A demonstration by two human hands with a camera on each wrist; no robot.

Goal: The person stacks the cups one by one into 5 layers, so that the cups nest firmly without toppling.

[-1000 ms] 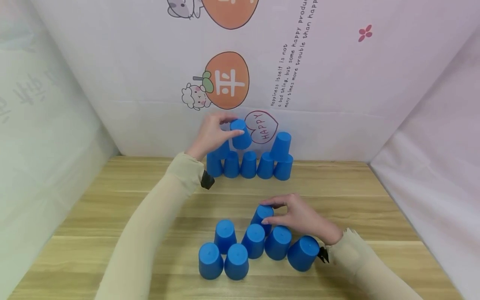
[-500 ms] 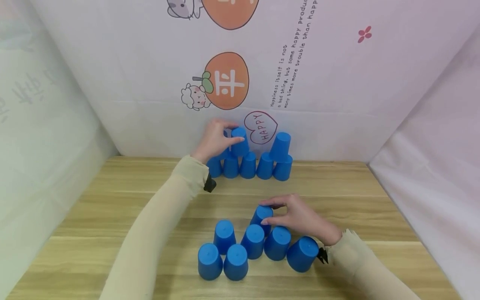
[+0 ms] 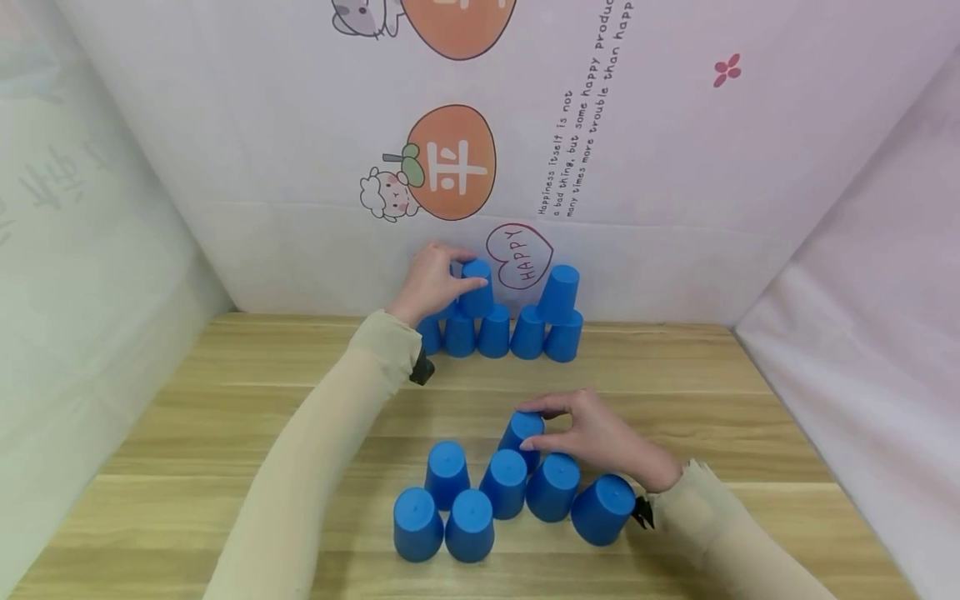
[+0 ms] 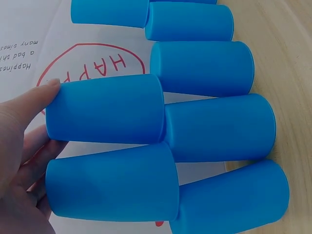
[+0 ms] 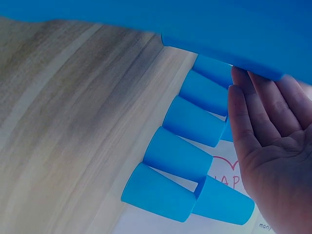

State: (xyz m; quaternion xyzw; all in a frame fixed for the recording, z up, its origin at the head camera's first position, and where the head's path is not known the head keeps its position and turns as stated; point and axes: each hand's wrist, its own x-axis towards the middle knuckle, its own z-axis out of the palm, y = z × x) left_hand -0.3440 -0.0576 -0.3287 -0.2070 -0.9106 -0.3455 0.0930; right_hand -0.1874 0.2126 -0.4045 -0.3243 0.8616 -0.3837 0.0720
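At the back, my left hand (image 3: 433,283) holds an upside-down blue plastic cup (image 3: 477,293) by its upper end, between thumb and fingers. In the left wrist view this cup (image 4: 105,109) meets the tops of the bottom row (image 4: 219,127), beside another second-tier cup (image 4: 112,187). A further second-tier cup (image 3: 559,293) stands at the row's right end. Nearer the front, my right hand (image 3: 596,433) pinches the top of another upside-down blue cup (image 3: 517,433), at the far side of a loose cluster. Blue cup surface fills the top of the right wrist view, beside the right hand's fingers.
Several upside-down blue cups, among them a front one (image 3: 470,525) and a tilted one (image 3: 603,510), stand close to the right hand on the wooden table (image 3: 247,400). A printed white cloth (image 3: 637,250) hangs right behind the stacked row.
The left hand has lowered its cup from above the back row down onto it, between the lower cups. The right hand and the front cluster have stayed in place.
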